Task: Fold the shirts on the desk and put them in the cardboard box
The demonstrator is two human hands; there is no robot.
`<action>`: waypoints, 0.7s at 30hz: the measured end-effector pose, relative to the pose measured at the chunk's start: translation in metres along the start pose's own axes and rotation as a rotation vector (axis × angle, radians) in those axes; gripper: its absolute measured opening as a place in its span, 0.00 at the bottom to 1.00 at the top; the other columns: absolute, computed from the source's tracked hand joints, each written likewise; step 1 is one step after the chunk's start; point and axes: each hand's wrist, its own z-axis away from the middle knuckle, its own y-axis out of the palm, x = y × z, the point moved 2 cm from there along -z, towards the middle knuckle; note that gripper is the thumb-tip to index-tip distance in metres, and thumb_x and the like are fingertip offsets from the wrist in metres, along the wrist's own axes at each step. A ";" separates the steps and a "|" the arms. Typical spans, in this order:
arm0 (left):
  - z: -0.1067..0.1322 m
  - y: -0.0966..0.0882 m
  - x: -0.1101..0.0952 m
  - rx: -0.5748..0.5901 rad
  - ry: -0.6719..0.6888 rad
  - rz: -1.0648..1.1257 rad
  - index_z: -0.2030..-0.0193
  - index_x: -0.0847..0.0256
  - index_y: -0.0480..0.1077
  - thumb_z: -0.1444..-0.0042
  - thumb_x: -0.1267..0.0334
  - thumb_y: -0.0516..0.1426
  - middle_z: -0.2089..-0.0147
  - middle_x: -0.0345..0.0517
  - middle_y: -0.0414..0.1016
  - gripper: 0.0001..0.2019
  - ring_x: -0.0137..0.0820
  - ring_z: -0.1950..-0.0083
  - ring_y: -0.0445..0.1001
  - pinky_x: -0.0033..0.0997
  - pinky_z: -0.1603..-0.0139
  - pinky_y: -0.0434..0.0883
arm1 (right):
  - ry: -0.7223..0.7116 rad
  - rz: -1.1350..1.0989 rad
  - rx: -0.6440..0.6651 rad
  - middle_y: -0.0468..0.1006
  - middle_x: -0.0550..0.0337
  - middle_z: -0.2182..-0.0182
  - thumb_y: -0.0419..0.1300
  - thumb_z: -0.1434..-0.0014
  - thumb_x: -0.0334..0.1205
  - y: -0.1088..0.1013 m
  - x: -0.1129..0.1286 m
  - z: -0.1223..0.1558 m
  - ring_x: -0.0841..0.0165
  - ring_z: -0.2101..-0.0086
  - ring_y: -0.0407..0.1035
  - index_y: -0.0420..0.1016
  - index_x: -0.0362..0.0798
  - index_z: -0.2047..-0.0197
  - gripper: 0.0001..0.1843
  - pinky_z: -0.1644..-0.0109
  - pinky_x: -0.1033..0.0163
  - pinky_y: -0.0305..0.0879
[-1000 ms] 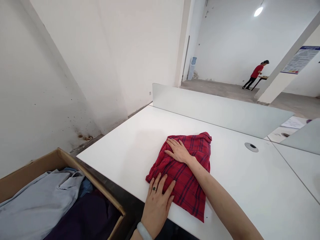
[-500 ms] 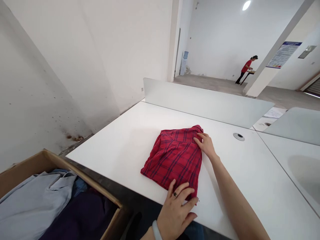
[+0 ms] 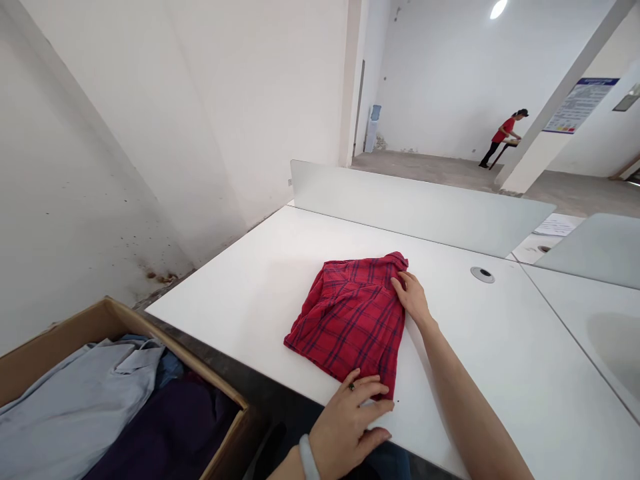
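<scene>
A red plaid shirt (image 3: 350, 313) with dark blue lines lies folded on the white table (image 3: 240, 300), its narrower end away from me. My left hand (image 3: 350, 417), with a ring and a pale bangle, rests its fingertips on the near edge of the shirt close to the right corner. Its fingers are stretched out, with the thumb apart below. My right hand (image 3: 414, 300) touches the shirt's right side near the far end, thumb and fingers spread along the edge.
An open cardboard box (image 3: 200, 373) holding a light grey garment (image 3: 85, 393) and a dark purple one (image 3: 170, 427) stands at the lower left. A frosted divider (image 3: 420, 207) runs behind the table. Beyond it a person in red (image 3: 504, 133) stands at a small stand.
The view has shifted slightly. My left fingers have drawn back a little toward the near edge, and the shirt's near right corner sticks out less. My right hand has slid slightly down the side.
</scene>
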 end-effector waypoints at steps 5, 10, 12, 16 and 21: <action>0.003 -0.077 0.031 -0.457 -0.344 -0.072 0.42 0.56 0.68 0.37 0.60 0.51 0.42 0.54 0.67 0.17 0.40 0.38 0.64 0.47 0.38 0.64 | 0.276 -0.273 -0.002 0.73 0.44 0.50 0.57 0.45 0.55 -0.019 -0.017 -0.002 0.60 0.57 0.72 0.71 0.41 0.46 0.31 0.49 0.53 0.67; 0.002 -0.112 0.074 -0.407 -0.789 -0.061 0.41 0.65 0.65 0.42 0.47 0.54 0.41 0.61 0.66 0.28 0.47 0.40 0.65 0.52 0.40 0.64 | 0.479 -0.582 0.132 0.79 0.49 0.65 0.65 0.52 0.55 -0.015 -0.018 0.004 0.63 0.69 0.74 0.69 0.39 0.45 0.37 0.66 0.59 0.73; -0.002 -0.108 0.079 -0.351 -0.826 0.012 0.41 0.66 0.65 0.42 0.46 0.54 0.43 0.61 0.68 0.29 0.47 0.41 0.67 0.50 0.41 0.65 | 0.518 -0.658 0.155 0.79 0.50 0.64 0.68 0.55 0.53 -0.011 -0.012 0.007 0.62 0.69 0.75 0.61 0.39 0.38 0.45 0.67 0.60 0.73; -0.011 -0.099 0.073 -0.366 -0.682 0.182 0.41 0.61 0.64 0.44 0.48 0.57 0.46 0.56 0.73 0.28 0.44 0.42 0.69 0.47 0.38 0.62 | 0.574 -0.862 0.202 0.80 0.50 0.60 0.69 0.55 0.45 -0.002 0.001 0.012 0.64 0.68 0.75 0.58 0.42 0.37 0.45 0.67 0.64 0.73; -0.001 -0.089 0.060 -0.467 -0.635 0.651 0.36 0.61 0.59 0.47 0.49 0.59 0.43 0.54 0.72 0.34 0.42 0.41 0.68 0.48 0.37 0.63 | 0.612 -0.970 0.273 0.80 0.53 0.68 0.65 0.54 0.39 0.005 -0.001 0.012 0.65 0.69 0.75 0.74 0.43 0.62 0.15 0.65 0.63 0.73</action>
